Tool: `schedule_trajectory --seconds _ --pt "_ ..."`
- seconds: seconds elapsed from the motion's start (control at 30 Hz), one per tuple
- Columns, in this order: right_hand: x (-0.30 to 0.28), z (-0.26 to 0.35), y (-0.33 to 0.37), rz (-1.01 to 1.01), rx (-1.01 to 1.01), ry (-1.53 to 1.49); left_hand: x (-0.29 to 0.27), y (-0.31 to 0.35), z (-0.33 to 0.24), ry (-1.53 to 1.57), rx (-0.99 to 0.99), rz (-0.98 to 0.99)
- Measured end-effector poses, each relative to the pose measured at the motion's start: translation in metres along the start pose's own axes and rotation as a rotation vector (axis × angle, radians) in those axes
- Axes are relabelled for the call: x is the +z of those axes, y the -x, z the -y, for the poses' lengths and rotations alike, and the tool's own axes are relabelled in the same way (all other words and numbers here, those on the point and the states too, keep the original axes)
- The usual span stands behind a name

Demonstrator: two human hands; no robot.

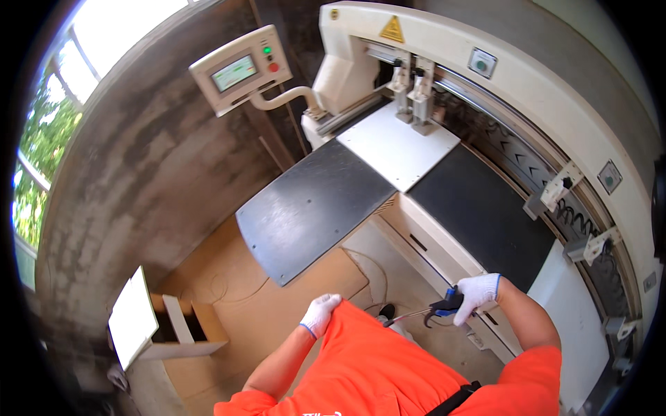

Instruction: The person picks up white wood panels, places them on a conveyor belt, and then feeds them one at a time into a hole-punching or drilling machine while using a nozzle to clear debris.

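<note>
Both of my hands wear white knitted gloves with blue cuffs. My left hand (322,315) is closed on the hem of my orange shirt (378,360) and pulls the cloth out from my body. In my right hand (479,294) is a black and blue air blow gun (446,305), gripped by its body near the front edge of the machine. Its thin metal nozzle (411,316) points left, toward the stretched shirt. Part of the gun's grip is hidden by my fingers.
A large cream machine (444,41) with black table tops (312,201) fills the right side. A white panel (399,145) lies beneath its clamps; another white panel (576,326) is at right. A control screen (234,73) stands behind. An open box (184,326) sits lower left.
</note>
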State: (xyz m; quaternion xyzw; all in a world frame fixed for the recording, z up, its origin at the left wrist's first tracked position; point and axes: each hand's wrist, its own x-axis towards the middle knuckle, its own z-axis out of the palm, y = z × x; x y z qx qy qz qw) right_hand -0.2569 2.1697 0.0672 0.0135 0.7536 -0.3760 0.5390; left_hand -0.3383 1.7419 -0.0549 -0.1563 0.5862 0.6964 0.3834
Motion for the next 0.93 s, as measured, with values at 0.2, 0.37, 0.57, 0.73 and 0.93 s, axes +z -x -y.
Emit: schedule_trajectory --seconds 0.2,0.37,0.57,0.73,0.93 --pt "0.026 0.080 -0.037 0.005 0.136 0.598 -0.049 0.051 0.063 0.043 0.173 -0.243" --pt "0.105 0.106 -0.028 0.144 0.053 0.561 -0.089 0.098 0.149 0.015 0.121 -0.413" --pt "0.192 0.108 -0.032 0.116 0.048 0.812 -0.096 0.161 0.261 -0.030 0.068 -0.559" --pt "0.218 0.058 -0.045 0.155 -0.014 0.350 -0.083 0.213 0.356 -0.350 0.039 -0.543" --pt "0.266 0.013 -0.083 -0.005 -0.015 0.192 -0.044 0.255 0.542 -0.419 -0.341 -0.697"
